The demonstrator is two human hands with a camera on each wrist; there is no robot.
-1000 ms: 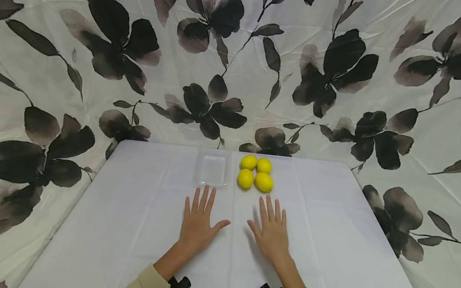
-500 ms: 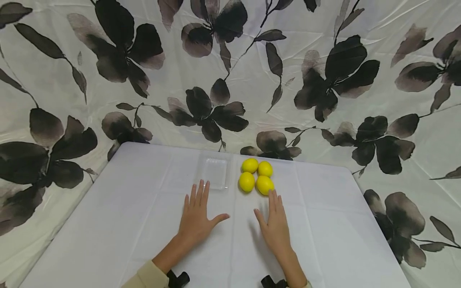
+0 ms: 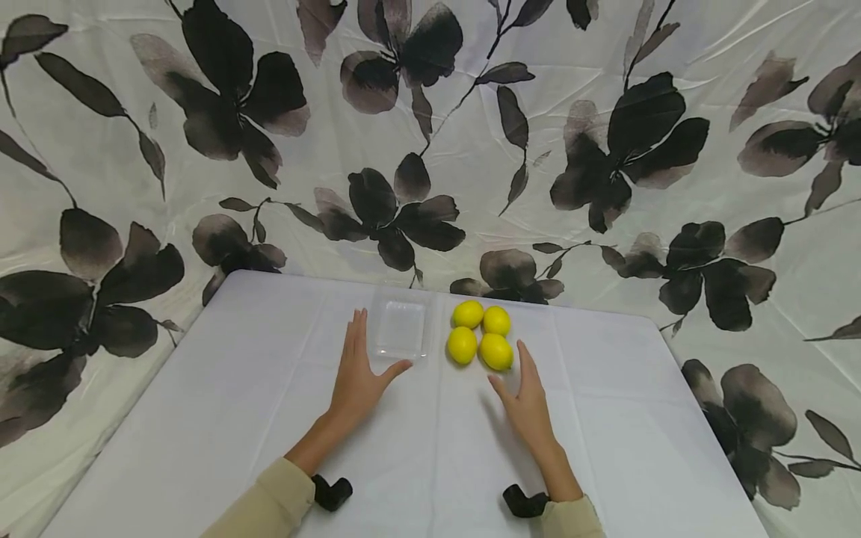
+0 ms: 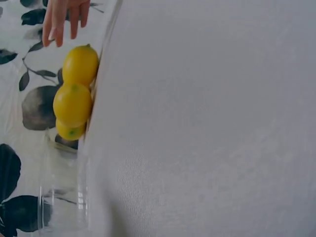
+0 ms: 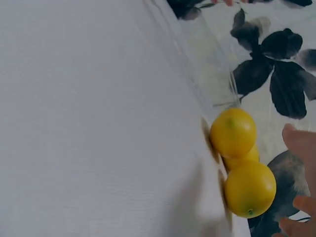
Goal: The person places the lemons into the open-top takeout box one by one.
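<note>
Several yellow lemons (image 3: 496, 351) sit in a close cluster at the far side of the white table. Just left of them is a clear plastic container (image 3: 402, 354). My left hand (image 3: 356, 385) is beside the container's near left corner, thumb spread away from its straight fingers, holding nothing. My right hand (image 3: 531, 411) is just right of the nearest lemon, its thumb and fingers apart and nothing between them. In the left wrist view the lemons (image 4: 73, 105) partly overlap, with the right hand's fingers beyond them. The right wrist view shows lemons (image 5: 250, 189) beside my right fingertips.
A white cloth covers the table (image 3: 235, 418), whose far edge runs just behind the container and lemons. A curtain (image 3: 498, 149) with dark flowers hangs behind it. Black wrist-worn devices (image 3: 332, 494) show at both wrists, by the beige sleeves.
My left hand has moved forward and turned sideways, toward the container's left side. My right hand has shifted right and turned edge-on beside the lemons. The lemons and container stay in place.
</note>
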